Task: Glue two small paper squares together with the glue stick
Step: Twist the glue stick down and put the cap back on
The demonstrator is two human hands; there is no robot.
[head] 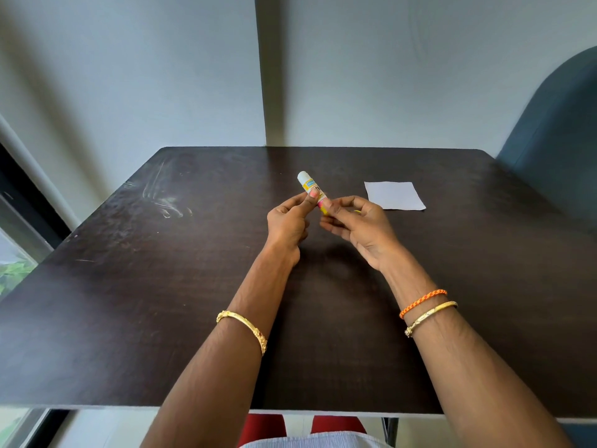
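1. Dark tabletop point(161, 302) carries the work, its near edge closest.
2. Paper point(394, 195) lies flat toward the far right corner, apparently awaiting glue.
3. Left hand point(287, 221) fingers grip the glue stick point(312, 189) mid-barrel above the tabletop's middle.
4. Right hand point(358, 224) fingers pinch its lower end, likely twisting it.

Dark table point(129, 286) w/ smudges, blue chair point(555, 140) far right, window point(16, 270) at left.
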